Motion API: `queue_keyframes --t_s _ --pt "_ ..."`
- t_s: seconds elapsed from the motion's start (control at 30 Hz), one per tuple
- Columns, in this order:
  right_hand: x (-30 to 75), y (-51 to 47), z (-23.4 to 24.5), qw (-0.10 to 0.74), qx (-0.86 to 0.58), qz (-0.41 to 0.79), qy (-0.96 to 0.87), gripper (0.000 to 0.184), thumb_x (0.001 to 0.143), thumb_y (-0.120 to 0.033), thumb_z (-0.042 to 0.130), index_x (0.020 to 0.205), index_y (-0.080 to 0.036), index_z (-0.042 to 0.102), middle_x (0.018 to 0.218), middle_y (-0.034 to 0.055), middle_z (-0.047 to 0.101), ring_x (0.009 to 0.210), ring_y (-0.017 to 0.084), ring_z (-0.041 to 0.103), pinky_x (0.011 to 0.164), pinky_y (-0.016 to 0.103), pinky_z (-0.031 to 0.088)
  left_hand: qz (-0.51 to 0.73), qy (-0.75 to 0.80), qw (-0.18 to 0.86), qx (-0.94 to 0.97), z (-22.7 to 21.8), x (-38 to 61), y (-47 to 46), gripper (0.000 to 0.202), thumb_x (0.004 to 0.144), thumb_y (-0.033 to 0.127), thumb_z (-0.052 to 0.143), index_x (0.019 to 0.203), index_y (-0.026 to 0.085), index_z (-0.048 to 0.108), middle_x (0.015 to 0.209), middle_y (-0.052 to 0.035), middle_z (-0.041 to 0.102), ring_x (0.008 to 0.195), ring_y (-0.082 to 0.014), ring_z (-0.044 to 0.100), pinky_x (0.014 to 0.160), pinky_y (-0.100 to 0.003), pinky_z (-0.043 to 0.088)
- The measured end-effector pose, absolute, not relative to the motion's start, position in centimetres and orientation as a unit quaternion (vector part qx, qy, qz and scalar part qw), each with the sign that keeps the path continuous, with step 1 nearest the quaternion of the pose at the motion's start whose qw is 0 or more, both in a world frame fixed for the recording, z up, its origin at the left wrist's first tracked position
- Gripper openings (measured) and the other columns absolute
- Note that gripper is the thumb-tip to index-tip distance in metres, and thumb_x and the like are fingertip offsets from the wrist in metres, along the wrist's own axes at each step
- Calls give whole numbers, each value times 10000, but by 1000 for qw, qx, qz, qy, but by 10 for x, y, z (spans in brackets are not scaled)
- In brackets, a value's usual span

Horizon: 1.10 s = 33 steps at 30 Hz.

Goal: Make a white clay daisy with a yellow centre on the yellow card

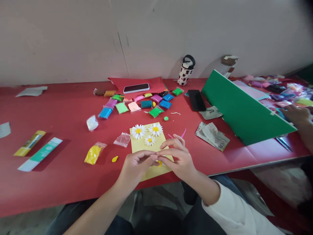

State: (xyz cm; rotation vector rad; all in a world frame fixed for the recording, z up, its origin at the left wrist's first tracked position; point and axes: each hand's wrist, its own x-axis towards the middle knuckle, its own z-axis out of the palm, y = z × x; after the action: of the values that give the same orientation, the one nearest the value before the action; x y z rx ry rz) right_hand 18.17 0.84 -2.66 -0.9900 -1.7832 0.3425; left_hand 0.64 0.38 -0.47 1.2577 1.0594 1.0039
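The left hand and the right hand meet fingertip to fingertip above the yellow card, which lies at the middle of the tabletop's near edge. Thumbs and forefingers are pinched close together in each grip, but the fingers hide whatever may be between them, so I cannot tell whether either one holds anything. Three white daisies with yellow centres sit on the far half of the card; a yellow piece shows partly under the right hand. Just beyond that hand lies a pink tool, partly covered by it.

Left of the card are a clear packet, a small yellow lump and a bag of yellow clay. Coloured clay packets spread toward the far edge, near a white-edged phone on red sheets. A green board leans toward the right end, where another person's hand reaches beside it.
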Motion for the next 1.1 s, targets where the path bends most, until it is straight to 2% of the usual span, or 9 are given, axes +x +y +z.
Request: queue_keyframes --t_s 0.33,0.5,0.67,0.97,1.1 --pt "182 9 -25 526 -393 103 -747 100 858 -238 675 798 -289 737 843 -7 662 795 147 662 1035 466 366 422 465 615 478 -5 10 1 91 775 311 713 744 235 752 729 13 758 623 -139 722 634 -223 603" --pt "181 10 -25 538 -381 69 -749 59 841 -233 701 813 -265 742 830 -4 670 765 138 657 1034 458 364 426 479 629 439 -1 13 0 97 760 307 733 731 217 756 695 18 743 616 -129 716 637 -201 589" --pt "182 10 -27 531 -381 62 -754 80 833 -226 712 826 -297 747 824 -20 669 756 137 649 1025 459 372 419 483 636 432 -2 13 0 108 753 307 739 734 203 758 700 12 742 617 -127 715 634 -190 585" --pt "183 10 -27 525 -391 86 -751 83 858 -246 681 849 -288 752 796 -14 657 729 134 640 1009 467 384 408 467 645 447 -5 11 -1 145 785 341 726 812 206 771 786 -4 765 659 -117 716 674 -190 594" --pt "182 10 -29 522 -391 102 -751 91 846 -260 689 902 -296 750 825 -6 662 759 146 647 1010 477 387 408 470 638 453 -6 9 0 141 796 334 714 774 205 767 745 2 757 660 -119 716 672 -187 593"
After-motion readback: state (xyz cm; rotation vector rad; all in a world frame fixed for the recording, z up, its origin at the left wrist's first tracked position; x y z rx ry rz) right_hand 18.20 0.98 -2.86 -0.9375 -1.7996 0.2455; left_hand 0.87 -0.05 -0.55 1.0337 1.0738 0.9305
